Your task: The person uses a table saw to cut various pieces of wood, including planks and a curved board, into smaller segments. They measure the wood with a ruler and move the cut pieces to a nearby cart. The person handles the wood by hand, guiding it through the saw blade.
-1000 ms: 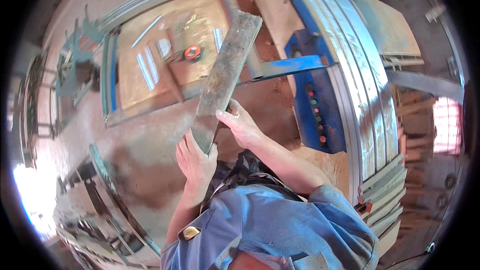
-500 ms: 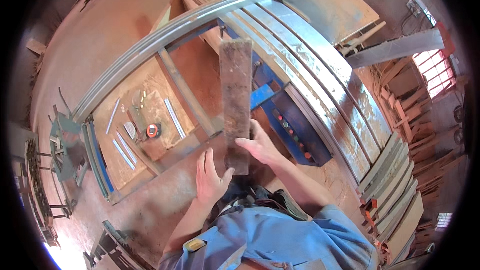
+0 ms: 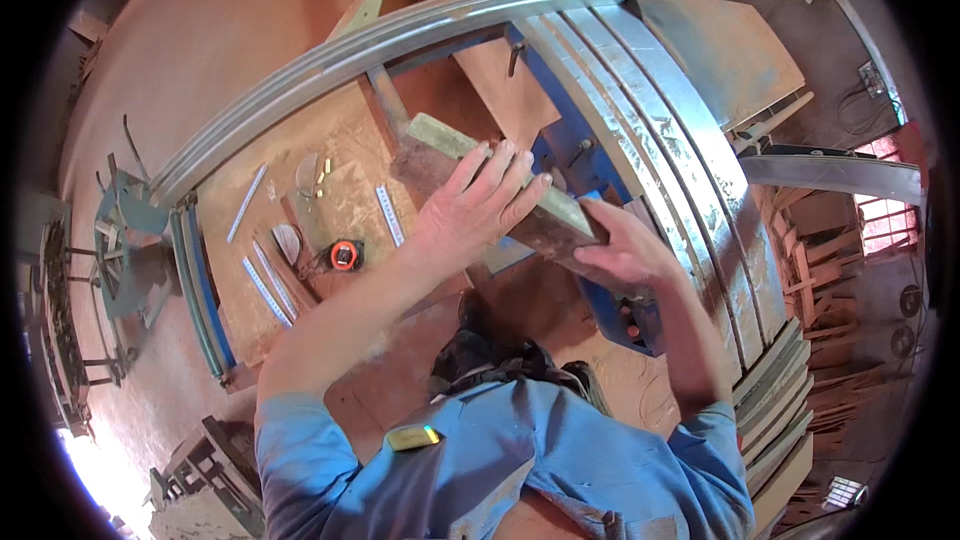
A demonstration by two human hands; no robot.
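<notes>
A narrow dusty wooden plank (image 3: 425, 164) slants in front of me, tilted with its pale greenish edge upward. My right hand (image 3: 628, 248) grips its near right end, thumb on the side towards me and fingers round behind. Across the middle lies my left hand (image 3: 478, 205), its fingers stretched out and slightly spread over the upper edge. The left thumb is hidden. Beneath the plank is a metal-framed saw table with a long silver rail (image 3: 330, 52).
A board (image 3: 345, 205) left of the plank bears an orange-and-black tape measure (image 3: 345, 256) and several white measuring strips (image 3: 246, 203). The slotted metal tabletop (image 3: 690, 175) runs along the right, with stacked boards (image 3: 775, 390) at its near end. Wood scraps pile beyond it.
The plank has swung from upright to a slant, its far end going left. My left hand has moved up from beside it onto its edge. My right hand has shifted right, still holding it.
</notes>
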